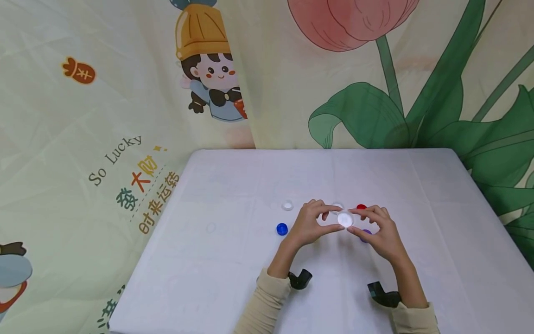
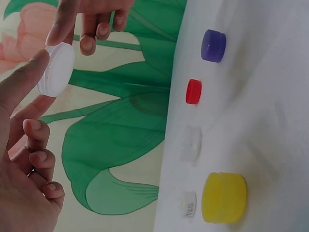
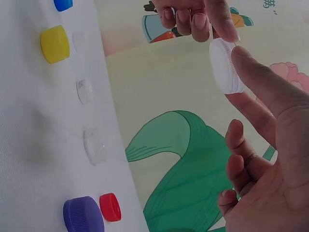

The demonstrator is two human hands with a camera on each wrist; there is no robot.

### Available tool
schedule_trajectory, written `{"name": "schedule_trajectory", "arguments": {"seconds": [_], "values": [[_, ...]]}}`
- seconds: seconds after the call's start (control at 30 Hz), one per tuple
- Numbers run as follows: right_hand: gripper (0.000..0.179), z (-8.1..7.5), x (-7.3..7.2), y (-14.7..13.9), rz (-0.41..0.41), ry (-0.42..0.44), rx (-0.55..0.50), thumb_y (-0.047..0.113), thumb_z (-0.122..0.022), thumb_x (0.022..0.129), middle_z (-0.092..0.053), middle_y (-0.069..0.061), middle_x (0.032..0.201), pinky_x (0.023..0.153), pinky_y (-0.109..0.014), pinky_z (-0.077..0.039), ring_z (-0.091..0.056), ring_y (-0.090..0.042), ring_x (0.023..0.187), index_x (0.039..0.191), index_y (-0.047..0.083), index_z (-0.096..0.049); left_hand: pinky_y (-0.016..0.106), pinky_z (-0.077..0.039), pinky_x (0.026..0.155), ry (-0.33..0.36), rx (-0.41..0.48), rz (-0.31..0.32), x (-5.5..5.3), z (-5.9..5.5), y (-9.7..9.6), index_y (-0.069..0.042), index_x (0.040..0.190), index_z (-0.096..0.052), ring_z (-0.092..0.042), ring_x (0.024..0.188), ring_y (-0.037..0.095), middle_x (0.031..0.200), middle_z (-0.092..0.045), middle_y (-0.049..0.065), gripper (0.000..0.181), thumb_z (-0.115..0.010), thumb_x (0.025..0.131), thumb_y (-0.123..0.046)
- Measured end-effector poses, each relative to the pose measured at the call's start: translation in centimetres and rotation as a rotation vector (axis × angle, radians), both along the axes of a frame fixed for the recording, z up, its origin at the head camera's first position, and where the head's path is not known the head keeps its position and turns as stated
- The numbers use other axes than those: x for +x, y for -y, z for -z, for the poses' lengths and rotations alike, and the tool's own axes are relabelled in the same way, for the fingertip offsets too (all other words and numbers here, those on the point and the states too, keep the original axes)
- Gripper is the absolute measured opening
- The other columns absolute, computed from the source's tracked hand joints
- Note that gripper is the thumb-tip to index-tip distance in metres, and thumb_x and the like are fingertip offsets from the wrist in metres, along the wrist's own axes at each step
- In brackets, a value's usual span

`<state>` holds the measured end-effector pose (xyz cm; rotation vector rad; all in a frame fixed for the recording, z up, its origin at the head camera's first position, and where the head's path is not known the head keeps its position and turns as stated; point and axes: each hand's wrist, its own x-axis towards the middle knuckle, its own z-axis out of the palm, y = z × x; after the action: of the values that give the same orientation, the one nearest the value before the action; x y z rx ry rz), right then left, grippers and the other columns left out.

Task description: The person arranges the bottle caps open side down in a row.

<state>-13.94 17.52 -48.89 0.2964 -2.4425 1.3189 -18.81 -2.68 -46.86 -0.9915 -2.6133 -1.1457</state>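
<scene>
A round white bottle cap (image 1: 345,219) is held up above the table between both hands. My left hand (image 1: 308,223) pinches one side of it with thumb and index finger. On the opposite side, my right hand (image 1: 381,234) does likewise. The right wrist view shows the ridged rim of the white cap (image 3: 224,66) toward the right thumb. Below the hands on the table stand a purple cap (image 2: 213,46), a red cap (image 2: 193,92) and a yellow cap (image 2: 224,198). In the head view the left hand mostly hides the yellow one.
A blue cap (image 1: 282,228) lies left of the left hand, with a clear cap (image 1: 287,205) behind it. More clear caps, one (image 3: 94,146) near the red cap, sit in the row. The white-covered table (image 1: 233,195) meets a printed cloth backdrop (image 1: 275,93).
</scene>
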Motion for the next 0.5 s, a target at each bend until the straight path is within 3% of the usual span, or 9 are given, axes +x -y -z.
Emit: {"name": "schedule_trajectory", "arguments": {"seconds": [0.2,0.5], "values": [[0.041,-0.31,0.13,0.25,0.007,-0.004,0.025,0.026,-0.079,0.067,-0.05,0.009,0.085,0.064,-0.029,-0.036,-0.036,-0.009,0.086,0.105,0.02,-0.066,0.021,-0.027,0.065,-0.004,0.015,0.006,0.15,-0.18,0.2,-0.024,0.108,-0.066,-0.045,0.073,0.018,0.07,-0.051,0.004,0.042,-0.072,0.071,-0.042],[0.042,-0.14,0.31,0.4,0.013,0.024,0.025,0.029,-0.078,0.068,-0.049,0.008,0.084,0.063,-0.03,-0.033,-0.037,-0.013,0.087,0.108,0.021,-0.065,0.023,-0.029,0.068,-0.007,0.034,0.021,0.3,0.02,0.55,-0.024,0.11,-0.065,-0.041,0.074,0.01,0.069,-0.047,-0.001,0.043,-0.073,0.072,-0.04]]}}
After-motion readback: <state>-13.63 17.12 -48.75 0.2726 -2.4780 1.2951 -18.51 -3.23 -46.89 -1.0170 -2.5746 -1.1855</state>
